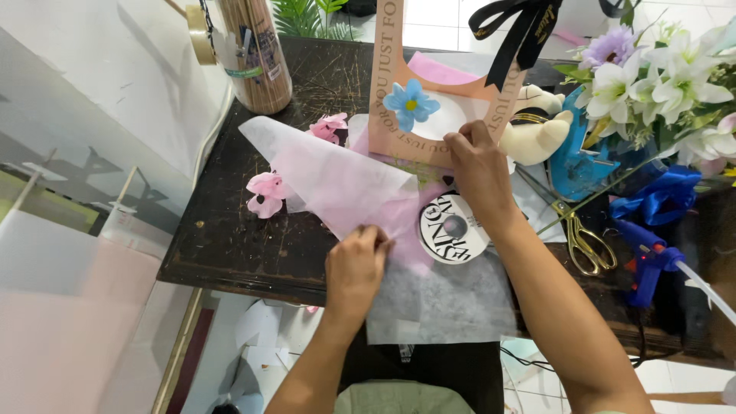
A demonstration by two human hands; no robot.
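Head view: the person is working at a dark, scratched worktop (230, 245). The left hand (356, 268) is pressing down with fingers curled, pinching the edge of a translucent pink wrapping sheet (337, 180) that is lying across the middle of the worktop, over a white tissue sheet (445, 307) overhanging the near edge. The right hand (479, 172) is resting just above, fingers bent and closed on the lower edge of a peach paper gift bag (395, 77), which is standing upright behind the pink sheet and bearing a blue paper flower (411, 103). A black ribbon bow (517, 27) is hanging at the bag's top. A round ribbon spool (452, 228) is lying between the two hands, touching the pink sheet. Two small pink flowers (264, 193) are lying to the left of the sheet. To the right, gold scissors (583, 241), a blue glue gun (648, 261) and white lilies (667, 84) are sitting well apart from the hands.
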